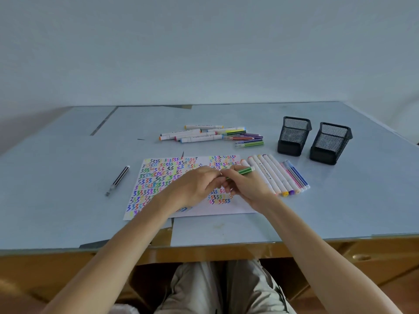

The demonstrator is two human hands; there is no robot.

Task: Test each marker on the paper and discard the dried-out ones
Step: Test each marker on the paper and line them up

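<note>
As seen from the head camera, looking down on a pale blue desk with a smooth, glossy top. Near the middle of the front edge, a white sheet of paper, flat and thin, crowded with small coloured zigzag marks. Above the paper, both hands meeting: right hand curled round a slim green striped marker, left hand with fingertips pinched at the marker's near end, apparently at the cap; not clear whether capping or uncapping.

Best done, by judgement, with a straight pull or push along the barrel, then a short stroke on a bare patch of paper.

Toward the back edge, a loose pile of markers, smooth plastic cylinders. Just right of the paper, a neat row of markers, mostly thick white barrels with coloured tips. Toward the right edge, two black mesh pen holders, boxy wire. Left of the paper, alone, a dark striped marker.
</note>
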